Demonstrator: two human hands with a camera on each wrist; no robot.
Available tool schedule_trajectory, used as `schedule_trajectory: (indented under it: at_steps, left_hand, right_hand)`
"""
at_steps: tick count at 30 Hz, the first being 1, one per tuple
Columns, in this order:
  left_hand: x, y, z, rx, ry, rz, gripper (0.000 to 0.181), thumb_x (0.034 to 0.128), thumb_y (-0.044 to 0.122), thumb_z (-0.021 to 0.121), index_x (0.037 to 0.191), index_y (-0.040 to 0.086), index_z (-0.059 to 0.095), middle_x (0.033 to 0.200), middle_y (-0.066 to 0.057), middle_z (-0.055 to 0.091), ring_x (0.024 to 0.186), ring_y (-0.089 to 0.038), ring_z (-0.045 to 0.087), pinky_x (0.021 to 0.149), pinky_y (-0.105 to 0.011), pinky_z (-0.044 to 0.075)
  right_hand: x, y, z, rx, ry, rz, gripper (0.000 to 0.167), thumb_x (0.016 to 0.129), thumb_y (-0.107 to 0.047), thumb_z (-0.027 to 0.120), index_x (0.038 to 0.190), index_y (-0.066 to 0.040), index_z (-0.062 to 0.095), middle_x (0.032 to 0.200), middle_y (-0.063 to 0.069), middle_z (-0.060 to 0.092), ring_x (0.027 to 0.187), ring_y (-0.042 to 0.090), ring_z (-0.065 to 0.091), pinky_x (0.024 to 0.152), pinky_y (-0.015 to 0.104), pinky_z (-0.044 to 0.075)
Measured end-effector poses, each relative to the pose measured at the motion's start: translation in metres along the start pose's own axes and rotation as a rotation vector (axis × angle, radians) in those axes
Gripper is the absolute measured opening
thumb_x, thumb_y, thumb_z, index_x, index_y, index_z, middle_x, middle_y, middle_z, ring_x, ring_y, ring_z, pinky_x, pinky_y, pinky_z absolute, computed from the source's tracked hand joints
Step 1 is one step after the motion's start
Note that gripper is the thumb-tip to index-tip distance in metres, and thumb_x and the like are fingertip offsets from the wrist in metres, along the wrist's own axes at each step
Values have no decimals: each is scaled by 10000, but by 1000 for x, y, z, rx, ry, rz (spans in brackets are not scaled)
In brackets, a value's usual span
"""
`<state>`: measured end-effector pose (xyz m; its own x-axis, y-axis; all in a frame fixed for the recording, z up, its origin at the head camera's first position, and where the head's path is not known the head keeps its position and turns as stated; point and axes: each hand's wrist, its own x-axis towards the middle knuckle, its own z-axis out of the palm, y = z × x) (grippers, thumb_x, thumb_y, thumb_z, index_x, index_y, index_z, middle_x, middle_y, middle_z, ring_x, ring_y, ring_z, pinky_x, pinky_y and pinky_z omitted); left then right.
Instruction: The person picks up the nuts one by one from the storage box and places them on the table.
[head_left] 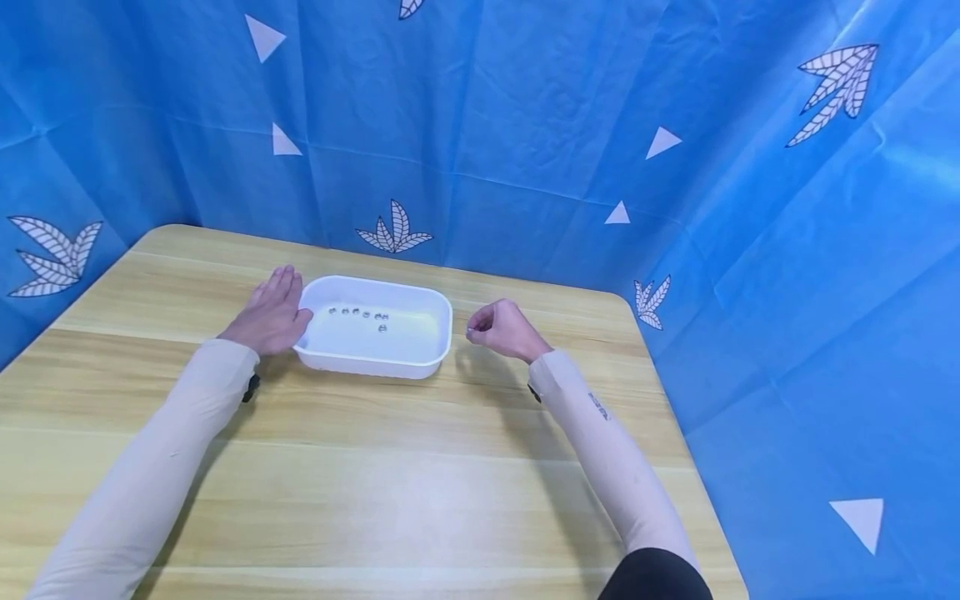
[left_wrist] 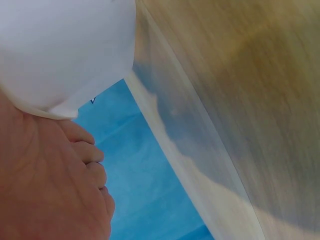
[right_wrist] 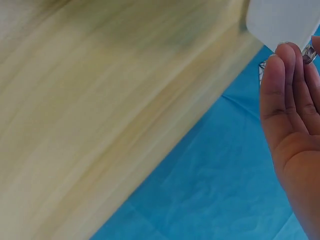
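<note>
A white rectangular plastic tub (head_left: 371,367) stands on the table. Several small shiny silvery pieces (head_left: 366,314) lie on its bottom, most of them in a loose row. At the tub's left end is my left hand (head_left: 268,317), its fingers straight and pointing away, the thumb against the rim. The left wrist view shows this hand (left_wrist: 50,175) close under the tub's lip (left_wrist: 65,111). To the right of the tub, my right hand (head_left: 506,329) is raised off the table and pinches one small shiny silvery piece (right_wrist: 309,54) at its fingertips. What exactly the piece is, I cannot tell.
A light wooden table (head_left: 390,500) extends toward me and to both sides. Behind it and along the right hangs a blue cloth (head_left: 525,125) with white triangles and leaf prints. The cloth comes close to the table's far edge.
</note>
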<state>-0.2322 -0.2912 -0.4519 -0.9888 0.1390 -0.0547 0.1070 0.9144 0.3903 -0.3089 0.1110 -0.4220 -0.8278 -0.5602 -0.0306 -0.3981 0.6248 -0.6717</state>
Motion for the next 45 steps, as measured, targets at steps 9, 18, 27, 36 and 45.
schedule_trajectory:
  at_steps: [9, 18, 27, 36, 45]
  left_hand:
    - [2, -2, 1, -5, -6, -11, 736, 1082, 320, 227, 1583, -153, -33, 1681, -347, -117, 1584, -501, -121, 1288, -649, -48]
    - [1, -1, 1, -7, -14, -12, 737, 1081, 322, 215, 1577, -153, -51, 1676, -354, -121, 1579, -506, -131, 1283, -657, -52]
    - [1, -1, 1, -6, -12, -16, 741, 1081, 330, 221, 1582, -151, -37, 1679, -348, -119, 1582, -501, -125, 1286, -653, -46]
    - [-1, 0, 0, -8, -9, -13, 739, 1081, 330, 215, 1582, -149, -41, 1679, -346, -118, 1583, -502, -119, 1289, -647, -46]
    - [-1, -1, 1, -12, -5, -14, 748, 1079, 346, 208, 1583, -146, -45, 1683, -340, -124, 1586, -494, -128, 1290, -647, -52]
  right_hand:
    - [-4, 6, 8, -19, -9, -9, 69, 888, -87, 740, 922, -48, 787, 882, 92, 790, 762, 113, 679, 729, 220, 567]
    - [-4, 15, 19, -26, -15, -1, 72, 874, -59, 755, 925, -19, 786, 884, 117, 791, 767, 146, 709, 736, 241, 606]
    - [-3, 21, 28, -89, -39, -7, 49, 863, -58, 764, 897, -42, 795, 852, 81, 789, 752, 128, 700, 743, 237, 601]
    - [-3, 22, 33, -153, -48, -23, 47, 858, -72, 764, 897, -66, 790, 876, 62, 774, 780, 125, 676, 755, 232, 580]
    - [0, 28, 39, -176, -44, -95, 79, 839, -58, 746, 903, -52, 791, 923, 68, 754, 804, 116, 675, 755, 198, 576]
